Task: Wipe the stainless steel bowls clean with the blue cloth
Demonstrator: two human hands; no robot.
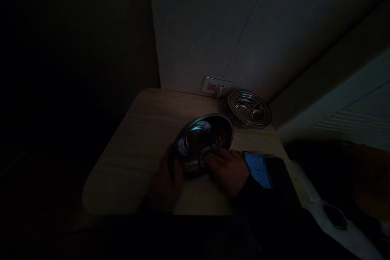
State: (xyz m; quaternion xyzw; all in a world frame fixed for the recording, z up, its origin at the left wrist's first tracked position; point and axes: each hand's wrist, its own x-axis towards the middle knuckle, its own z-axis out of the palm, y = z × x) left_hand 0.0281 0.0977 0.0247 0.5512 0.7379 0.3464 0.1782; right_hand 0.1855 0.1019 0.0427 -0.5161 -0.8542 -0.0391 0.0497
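Note:
A shiny metal bowl (pixel 195 140) is held tilted over the wooden table, its hollow side facing up. My left hand (pixel 166 180) grips the bowl's near left rim, thumb on the inside and fingers behind. Against the inner wall at the near right, my right hand (pixel 227 168) presses with bent fingers. Something small with a pale edge (pixel 203 157) shows under those fingertips; in the dim light I cannot make out what it is. The bowl's underside is hidden.
Several nested metal bowls (pixel 248 109) stand at the table's back right corner. A phone with a lit screen (pixel 257 170) lies right of my right hand, beside a dark flat object (pixel 284 178). A wall socket (pixel 217 86) with a plug is behind the wooden table (pixel 122 150).

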